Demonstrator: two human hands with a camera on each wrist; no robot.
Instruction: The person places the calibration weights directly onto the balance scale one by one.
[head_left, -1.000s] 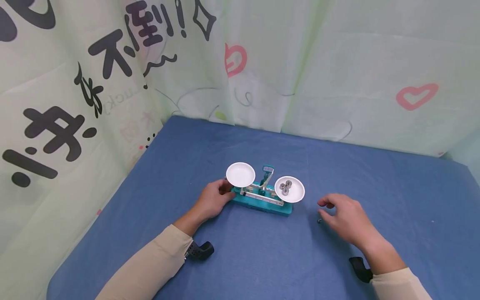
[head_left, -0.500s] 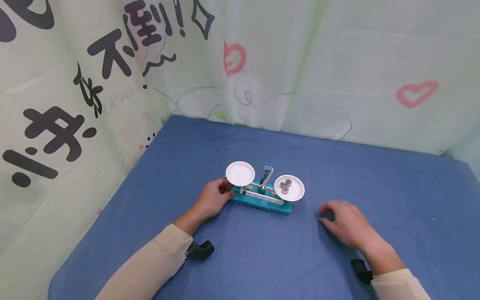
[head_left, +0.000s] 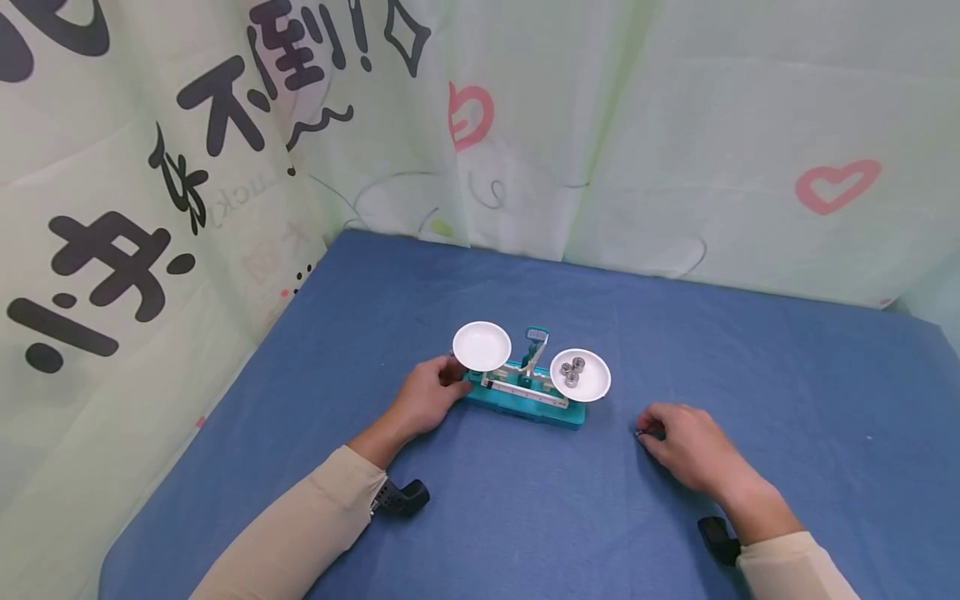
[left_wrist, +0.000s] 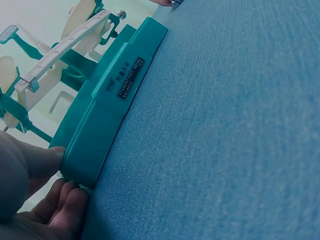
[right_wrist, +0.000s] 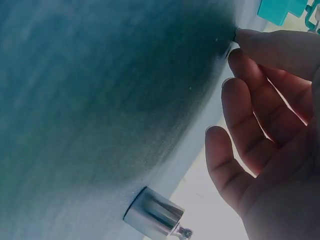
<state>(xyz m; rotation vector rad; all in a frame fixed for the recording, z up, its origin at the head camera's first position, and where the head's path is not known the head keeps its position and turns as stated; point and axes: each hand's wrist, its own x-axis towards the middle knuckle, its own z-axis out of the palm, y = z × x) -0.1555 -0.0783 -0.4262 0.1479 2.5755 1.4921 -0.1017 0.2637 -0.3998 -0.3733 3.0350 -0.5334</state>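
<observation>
A teal student balance (head_left: 525,404) with two white pans stands on the blue cloth. My left hand (head_left: 427,396) grips the left end of its base; the left wrist view shows the thumb (left_wrist: 42,160) on top and the fingers curled at the end face. Several small metal weights (head_left: 572,372) sit in the right pan, while the left pan (head_left: 481,347) holds nothing. To the right of the balance, my right hand (head_left: 693,446) pinches a small metal weight (head_left: 638,433) at table level between thumb and forefinger. Its other fingers, loosely bent, show in the right wrist view.
A shiny cylindrical weight with a knob (right_wrist: 154,212) stands near the right hand, seen in the right wrist view. Behind the blue table (head_left: 750,358) hangs a pale printed curtain (head_left: 675,142). Black wrist devices (head_left: 402,498) hang below both sleeves.
My right hand has lowered slightly, and its thumb and forefinger have closed on the small weight that lay beside the thumb. The left hand and the balance have stayed in place.
</observation>
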